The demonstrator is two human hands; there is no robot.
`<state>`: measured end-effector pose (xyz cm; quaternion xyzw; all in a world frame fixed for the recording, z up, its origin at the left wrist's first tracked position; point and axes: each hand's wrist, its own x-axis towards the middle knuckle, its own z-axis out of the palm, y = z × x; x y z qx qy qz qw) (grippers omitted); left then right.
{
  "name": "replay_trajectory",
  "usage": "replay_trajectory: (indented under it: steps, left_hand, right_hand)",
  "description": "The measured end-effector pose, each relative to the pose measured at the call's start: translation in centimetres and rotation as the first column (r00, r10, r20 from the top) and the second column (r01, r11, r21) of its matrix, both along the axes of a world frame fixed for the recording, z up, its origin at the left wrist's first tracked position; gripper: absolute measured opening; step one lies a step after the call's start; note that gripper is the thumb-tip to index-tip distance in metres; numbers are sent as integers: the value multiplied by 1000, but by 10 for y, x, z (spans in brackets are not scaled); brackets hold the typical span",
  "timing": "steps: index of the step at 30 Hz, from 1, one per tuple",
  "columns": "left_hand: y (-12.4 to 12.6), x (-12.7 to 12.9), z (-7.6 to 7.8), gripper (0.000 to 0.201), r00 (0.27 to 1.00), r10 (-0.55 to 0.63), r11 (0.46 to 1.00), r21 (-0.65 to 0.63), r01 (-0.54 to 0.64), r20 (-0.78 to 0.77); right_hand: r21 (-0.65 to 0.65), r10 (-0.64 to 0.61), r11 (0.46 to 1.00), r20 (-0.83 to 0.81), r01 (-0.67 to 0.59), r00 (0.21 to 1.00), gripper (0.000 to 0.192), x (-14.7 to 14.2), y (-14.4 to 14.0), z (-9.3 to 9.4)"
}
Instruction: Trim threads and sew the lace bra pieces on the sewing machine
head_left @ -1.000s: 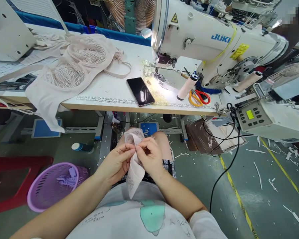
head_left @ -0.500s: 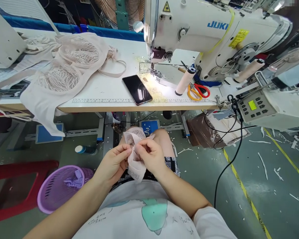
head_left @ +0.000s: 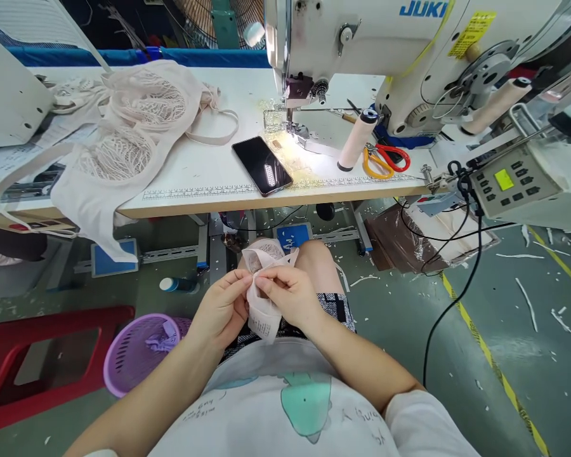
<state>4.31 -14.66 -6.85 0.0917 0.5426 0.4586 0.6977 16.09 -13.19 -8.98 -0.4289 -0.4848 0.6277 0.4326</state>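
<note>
The left hand (head_left: 221, 309) and the right hand (head_left: 290, 296) are meeting over the person's lap, both pinching a small pale pink fabric piece (head_left: 261, 311) between thumbs and forefingers. The fingertips are closing narrowly on the cloth near its middle, the two hands almost touching each other there. The piece is hanging with its long axis running roughly up and down: a lacy, openwork upper part is rising above the fingers toward the knees, while a smooth flat tail with small printed marks is drooping below them toward the white printed shirt (head_left: 285, 412). The cloth is looking thin, soft and limp, folding around the fingertips. Beyond the knees, the white worktable (head_left: 209, 171) is standing with a ruler strip printed along its front edge. A heap of pink mesh garments (head_left: 124, 139) with looping straps is lying on its left part and spilling over the edge. A dark glossy phone (head_left: 262, 165) is lying flat near the lit needle area of the white sewing machine (head_left: 385, 38). A cylindrical thread cone (head_left: 356, 139) is standing beside orange and red scissors (head_left: 385, 160). On the floor to the left, a round purple perforated basket (head_left: 140, 349) is sitting just beside a red stool (head_left: 38, 362).
</note>
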Motion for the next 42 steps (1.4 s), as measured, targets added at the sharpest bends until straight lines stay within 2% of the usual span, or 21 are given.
replay_trajectory:
  steps: [5, 9, 16, 24, 42]
  left_hand:
    - [-1, -2, -4, 40, 997, 22, 999, 45, -19, -68]
    - [-1, -1, -4, 39, 994, 44, 996, 86, -36, -97]
    - [-2, 0, -2, 41, 986, 59, 992, 123, -40, -153]
    - [-5, -1, -10, 38, 981, 85, 979, 198, -50, -176]
    - [-6, 0, -9, 36, 976, 59, 983, 182, -20, -209]
  right_hand:
    - [-49, -1, 999, 6, 2, 1000, 12, -1, 2, 2]
    - [-91, -41, 995, 111, 51, 993, 12, -5, 3, 1]
    - [-36, -62, 997, 114, 66, 992, 10, -9, 3, 5]
    - [28, -77, 997, 113, 74, 991, 11, -10, 2, 6]
    - [-2, -84, 996, 107, 85, 991, 11, -10, 0, 4]
